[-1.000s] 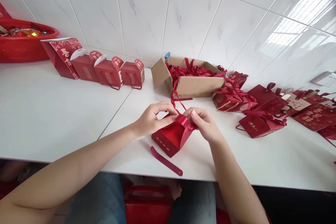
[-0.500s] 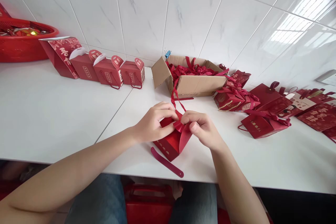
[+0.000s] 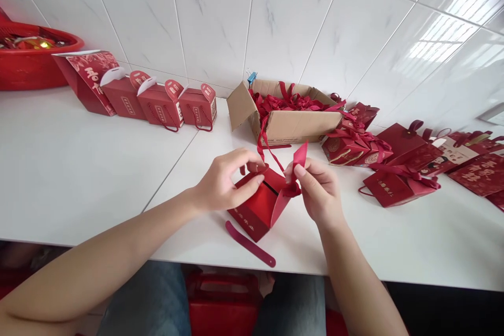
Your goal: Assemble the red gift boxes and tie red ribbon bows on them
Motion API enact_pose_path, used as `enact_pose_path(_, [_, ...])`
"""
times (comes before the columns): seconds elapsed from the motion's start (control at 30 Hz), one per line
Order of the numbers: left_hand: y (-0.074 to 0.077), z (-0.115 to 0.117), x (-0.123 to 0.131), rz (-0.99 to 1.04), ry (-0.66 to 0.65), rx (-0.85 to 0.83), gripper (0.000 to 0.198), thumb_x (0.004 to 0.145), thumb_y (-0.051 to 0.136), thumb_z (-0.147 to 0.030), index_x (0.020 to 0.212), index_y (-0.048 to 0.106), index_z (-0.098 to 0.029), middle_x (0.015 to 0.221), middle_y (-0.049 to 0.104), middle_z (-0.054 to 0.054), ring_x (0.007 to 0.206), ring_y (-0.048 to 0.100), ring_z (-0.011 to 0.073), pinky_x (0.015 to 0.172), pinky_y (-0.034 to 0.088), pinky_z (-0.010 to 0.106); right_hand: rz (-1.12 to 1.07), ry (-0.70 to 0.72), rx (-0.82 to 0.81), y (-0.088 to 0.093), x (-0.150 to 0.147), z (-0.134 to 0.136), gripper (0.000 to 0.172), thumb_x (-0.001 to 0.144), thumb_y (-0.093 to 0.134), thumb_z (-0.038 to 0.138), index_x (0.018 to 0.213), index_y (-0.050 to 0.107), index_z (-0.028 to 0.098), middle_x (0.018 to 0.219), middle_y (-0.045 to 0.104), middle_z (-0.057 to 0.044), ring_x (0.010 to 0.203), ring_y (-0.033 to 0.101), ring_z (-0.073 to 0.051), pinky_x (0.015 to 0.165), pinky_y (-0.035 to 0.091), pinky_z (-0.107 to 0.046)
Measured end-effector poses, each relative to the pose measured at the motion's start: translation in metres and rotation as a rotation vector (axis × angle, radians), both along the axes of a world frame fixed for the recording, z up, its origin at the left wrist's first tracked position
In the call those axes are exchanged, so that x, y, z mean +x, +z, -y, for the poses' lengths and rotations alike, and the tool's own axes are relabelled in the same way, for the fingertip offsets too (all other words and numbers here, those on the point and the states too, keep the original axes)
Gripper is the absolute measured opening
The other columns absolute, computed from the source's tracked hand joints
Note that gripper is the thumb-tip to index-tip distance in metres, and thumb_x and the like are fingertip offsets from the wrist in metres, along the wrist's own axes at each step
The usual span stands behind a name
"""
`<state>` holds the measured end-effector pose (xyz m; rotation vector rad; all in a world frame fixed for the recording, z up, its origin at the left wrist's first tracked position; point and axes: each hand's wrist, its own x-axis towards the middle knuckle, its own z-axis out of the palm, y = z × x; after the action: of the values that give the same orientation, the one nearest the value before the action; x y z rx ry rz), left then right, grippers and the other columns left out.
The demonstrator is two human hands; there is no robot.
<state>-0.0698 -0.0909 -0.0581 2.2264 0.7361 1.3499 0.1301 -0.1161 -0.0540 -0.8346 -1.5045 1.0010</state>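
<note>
A small red gift box (image 3: 260, 207) with gold lettering stands near the front edge of the white counter (image 3: 79, 168). My left hand (image 3: 222, 181) pinches the box's top at its left side. My right hand (image 3: 321, 189) is closed on a red ribbon (image 3: 298, 160) whose end sticks up above my fingers; the ribbon runs across the box's top. A loose dark red strip (image 3: 250, 244) lies on the counter just in front of the box.
An open cardboard carton (image 3: 283, 126) full of red ribbons sits behind the box. A row of red boxes (image 3: 157, 105) lines the tiled wall at the left, beside a red basket (image 3: 27, 68). Several finished red boxes (image 3: 394, 173) lie at the right.
My right hand has pulled the ribbon up and to the right, so its end now stands free above the box. My left hand has stayed on the box top.
</note>
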Motion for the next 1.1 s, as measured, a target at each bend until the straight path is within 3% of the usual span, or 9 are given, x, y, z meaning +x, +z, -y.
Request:
enact_pose_path(0.1, [-0.001,-0.002,0.001,0.162,0.103,-0.224,0.011,0.081,0.059,-0.022,0.091,0.059,-0.017,0.079,0.062,0.002,0.071,0.058,0.0133,0.060,0.046,0.024,0.042,0.011,0.027,0.001,-0.003,-0.002,0.038,0.091,0.052,0.045,0.062,0.061,0.022,0.076,0.057,-0.003,0.069,0.052,-0.016,0.064,0.045,-0.032])
enact_pose_path(0.17, [-0.001,-0.004,0.001,0.262,0.121,-0.346,0.012,0.080,0.061,-0.024,0.089,0.059,-0.017,0.077,0.061,0.002,0.073,0.059,0.0140,0.063,0.047,0.024,0.143,0.032,0.026,0.003,-0.005,-0.003,0.044,0.091,0.051,0.046,0.056,0.058,0.021,0.083,0.056,-0.005,0.086,0.055,-0.019,0.076,0.046,-0.035])
enact_pose_path(0.27, [0.000,-0.006,0.002,0.358,0.067,-0.459,0.015,0.077,0.065,-0.027,0.086,0.061,-0.016,0.080,0.064,0.003,0.078,0.062,0.0158,0.070,0.049,0.027,0.299,0.067,-0.041,0.007,-0.005,-0.004,0.046,0.089,0.053,0.048,0.052,0.055,0.021,0.086,0.055,-0.007,0.111,0.049,-0.025,0.092,0.043,-0.039])
enact_pose_path(0.33, [0.001,-0.007,0.002,0.383,0.014,-0.495,0.017,0.077,0.068,-0.029,0.086,0.063,-0.016,0.083,0.066,0.004,0.080,0.062,0.0164,0.072,0.050,0.027,0.337,0.093,-0.090,0.009,-0.004,-0.004,0.045,0.087,0.056,0.048,0.051,0.055,0.021,0.091,0.055,-0.008,0.119,0.046,-0.026,0.094,0.042,-0.040])
enact_pose_path(0.47, [0.002,-0.005,0.004,0.370,-0.051,-0.514,0.017,0.078,0.068,-0.031,0.086,0.068,-0.016,0.085,0.070,0.005,0.080,0.064,0.0171,0.070,0.050,0.027,0.329,0.152,-0.171,0.011,-0.002,-0.004,0.044,0.086,0.057,0.048,0.051,0.055,0.020,0.106,0.054,-0.009,0.125,0.043,-0.027,0.087,0.047,-0.037])
enact_pose_path(0.83, [0.006,0.000,0.005,0.304,-0.081,-0.445,0.017,0.079,0.067,-0.029,0.088,0.075,-0.017,0.088,0.074,0.007,0.078,0.066,0.0169,0.066,0.052,0.025,0.396,0.185,-0.146,0.007,-0.001,-0.004,0.039,0.088,0.058,0.042,0.054,0.058,0.022,0.113,0.061,-0.006,0.139,0.028,-0.027,0.109,0.032,-0.048])
enact_pose_path(0.93, [0.005,0.000,0.005,0.290,-0.077,-0.443,0.018,0.078,0.068,-0.030,0.088,0.074,-0.017,0.086,0.073,0.007,0.072,0.064,0.0160,0.062,0.051,0.026,0.403,0.170,-0.134,0.007,-0.003,-0.004,0.038,0.089,0.057,0.043,0.057,0.061,0.022,0.119,0.060,-0.006,0.140,0.029,-0.027,0.108,0.032,-0.048])
enact_pose_path(1.1, [0.005,-0.001,0.005,0.274,-0.092,-0.415,0.021,0.079,0.067,-0.035,0.085,0.072,-0.016,0.085,0.070,0.007,0.069,0.061,0.0146,0.060,0.050,0.025,0.403,0.134,-0.123,0.008,-0.010,-0.002,0.039,0.088,0.058,0.042,0.055,0.061,0.021,0.111,0.062,-0.007,0.133,0.039,-0.026,0.106,0.035,-0.044])
